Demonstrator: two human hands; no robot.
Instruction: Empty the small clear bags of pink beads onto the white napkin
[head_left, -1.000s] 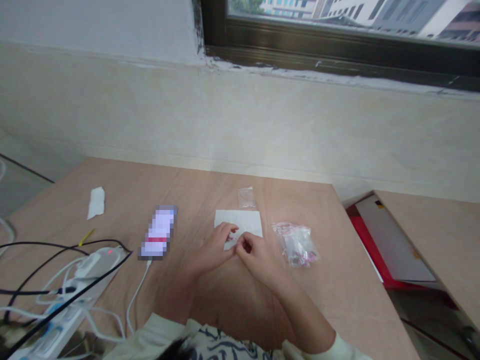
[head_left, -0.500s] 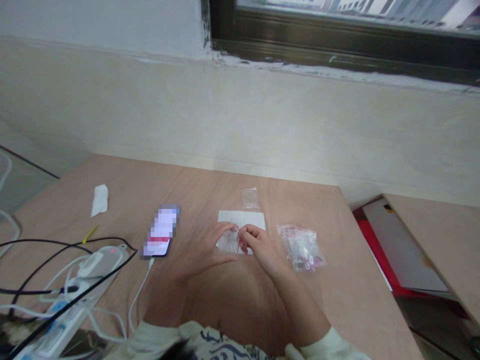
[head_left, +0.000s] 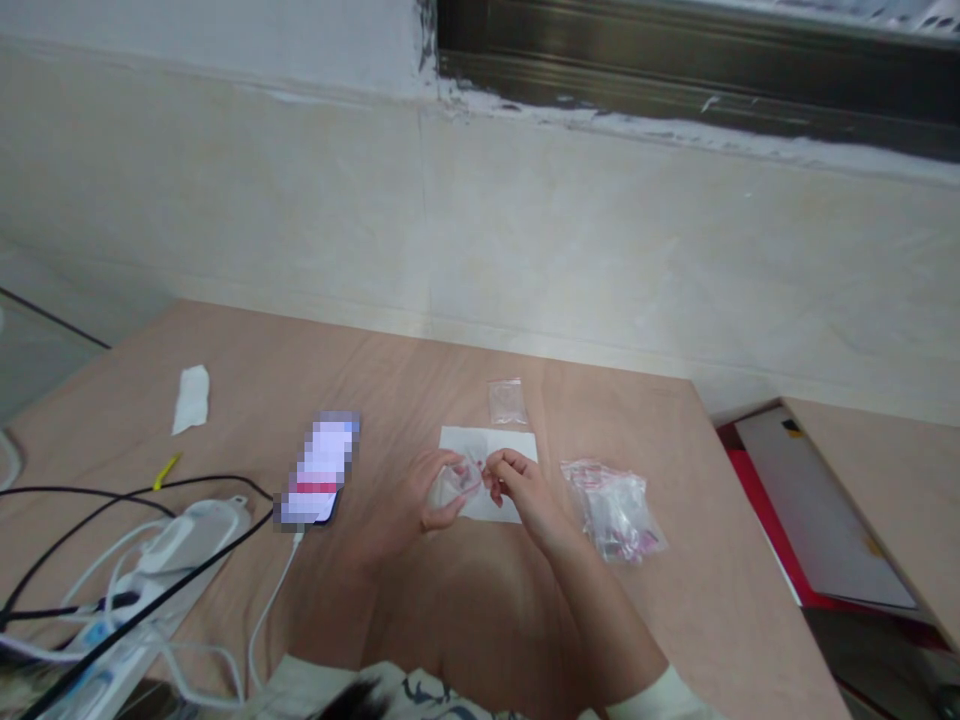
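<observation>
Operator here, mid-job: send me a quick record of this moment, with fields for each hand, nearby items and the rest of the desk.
Left hand: holds small clear plastic bag
Right hand: pinches that bag's right edge
Under hands: white paper sheet
Nearby: empty-looking clear bag beyond the sheet; zip bag with pink contents to the right
Rest: phone on white cable; white power strip; white tissue

The left hand now cups a small clear bag, which was hidden behind the fingers a second ago. That hand has drawn slightly left, while the right hand pinches the bag's right edge. More of the white sheet shows around them. The view has tilted down: the window frame has risen, leaving only a sliver of outdoors.
</observation>
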